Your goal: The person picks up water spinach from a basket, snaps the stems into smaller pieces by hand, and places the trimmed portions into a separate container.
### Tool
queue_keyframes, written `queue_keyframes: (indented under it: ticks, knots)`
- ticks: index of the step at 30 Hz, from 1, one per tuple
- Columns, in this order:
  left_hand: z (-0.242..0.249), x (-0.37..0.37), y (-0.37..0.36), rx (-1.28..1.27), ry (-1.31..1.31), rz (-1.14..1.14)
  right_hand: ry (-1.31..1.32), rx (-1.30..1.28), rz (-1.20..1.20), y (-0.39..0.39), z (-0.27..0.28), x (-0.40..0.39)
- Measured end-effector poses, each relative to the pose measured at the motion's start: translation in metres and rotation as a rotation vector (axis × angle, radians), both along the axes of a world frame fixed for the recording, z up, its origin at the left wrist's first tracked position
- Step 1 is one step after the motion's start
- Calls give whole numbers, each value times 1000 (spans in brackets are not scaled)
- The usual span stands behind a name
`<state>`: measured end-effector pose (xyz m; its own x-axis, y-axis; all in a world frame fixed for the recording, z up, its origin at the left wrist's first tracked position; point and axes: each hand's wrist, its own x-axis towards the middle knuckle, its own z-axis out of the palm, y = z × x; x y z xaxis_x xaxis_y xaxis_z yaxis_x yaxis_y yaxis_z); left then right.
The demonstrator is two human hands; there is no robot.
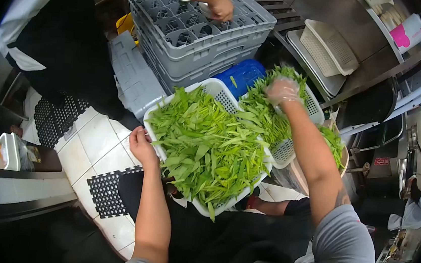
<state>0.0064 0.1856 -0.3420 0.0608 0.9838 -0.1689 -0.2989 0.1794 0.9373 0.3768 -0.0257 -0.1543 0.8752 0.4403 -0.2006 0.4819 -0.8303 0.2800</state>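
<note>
A large white basket (217,90) heaped with leafy greens (204,141) lies in front of me. My left hand (143,146) is at its left rim, fingers curled against the edge. My right hand (282,92), in a clear plastic glove, is over the greens in a second white basket (283,154) at the upper right; its fingers are blurred and partly hidden among the leaves. More greens (333,144) sit in a pinkish tub (297,175) to the right, partly behind my right arm.
A co-worker's hand (221,8) reaches onto stacked grey racks (177,57) at the top. Beside them are a blue container (241,76) and a grey lid (137,81). Cream baskets (330,49) rest on a right shelf. Black mats (106,192) lie on the tiled floor.
</note>
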Motion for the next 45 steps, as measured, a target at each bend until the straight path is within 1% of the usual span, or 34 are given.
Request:
queue_keyframes:
  ticks: [1,2,4,5,6,7,8,9,10,11,12,13,14,15,16,19,20,21,22,24,26,28,30,31,34,35,36,37,38,40,41,44,45]
  knots:
    - [4,-2,-2,-6,-10,-2,-25,43,8,-3,12,-5]
    - [9,-3,-2,-1,25,1,29,100,14,-6,24,-10]
    - [6,-8,-5,1,95,-16,-167,284,228,-30,19,-12]
    - [6,-12,-5,-26,80,-48,-246,353,330,-44,17,-17]
    - [-10,-14,0,-43,47,-93,-335,417,427,-53,20,-29]
    - [-14,-15,0,-54,64,-117,-396,580,416,-66,31,-60]
    - [-16,-14,-1,-62,78,-138,-358,682,527,-84,35,-76]
    - [-22,-12,-1,-75,43,-140,-254,809,407,-100,35,-106]
    - [-25,-11,-3,-87,9,-134,-239,861,459,-118,21,-124]
    - [-14,-13,-9,-86,33,-188,-148,997,473,-135,19,-154]
    - [-14,-11,-10,-69,45,-201,-149,1010,517,-155,-2,-172]
    - [-23,-13,-6,-52,64,-209,-121,1003,493,-173,-19,-192]
    - [-32,-20,-6,-37,90,-209,-9,1045,461,-186,-19,-217]
    - [-36,-24,-7,-39,120,-189,46,1052,419,-197,-23,-237]
    - [-26,-28,-14,-41,68,-173,105,1063,377,-205,-28,-254]
    - [13,-37,-33,-12,141,-91,183,991,427,-219,-38,-277]
    - [24,-38,-37,1,185,-62,169,1014,449,-219,-40,-281]
    - [17,-40,-33,182,296,-52,156,1034,470,-218,-38,-285]
    - [36,-39,-50,437,407,34,141,1052,495,-216,-35,-286]
    - [62,-36,-71,784,578,24,162,998,577,-206,-34,-276]
    - [103,-26,-106,1102,598,-94,162,963,608,-191,-38,-268]
    - [125,-7,-133,1265,586,-277,139,987,539,-167,-42,-259]
    - [142,10,-143,1275,668,-505,112,1007,470,-146,-48,-252]
    - [142,21,-137,1213,742,-579,116,927,451,-138,-53,-250]
    - [136,50,-108,1034,968,-776,386,634,496,-129,-61,-240]
    - [134,57,-96,984,1054,-825,258,621,512,-130,-71,-242]
    - [131,61,-85,931,1138,-872,285,619,501,-133,-66,-243]
    - [124,63,-76,949,1263,-915,313,615,493,-136,-50,-243]
    - [118,61,-69,988,1305,-900,341,611,484,-134,-33,-240]
    - [104,53,-63,1065,1392,-887,420,569,352,-121,6,-232]
    - [97,51,-59,1057,1399,-928,460,545,282,-111,14,-225]
    - [120,60,-49,857,1359,-1099,196,806,555,-78,3,-194]
    - [120,63,-45,895,1241,-926,246,760,500,-54,15,-192]
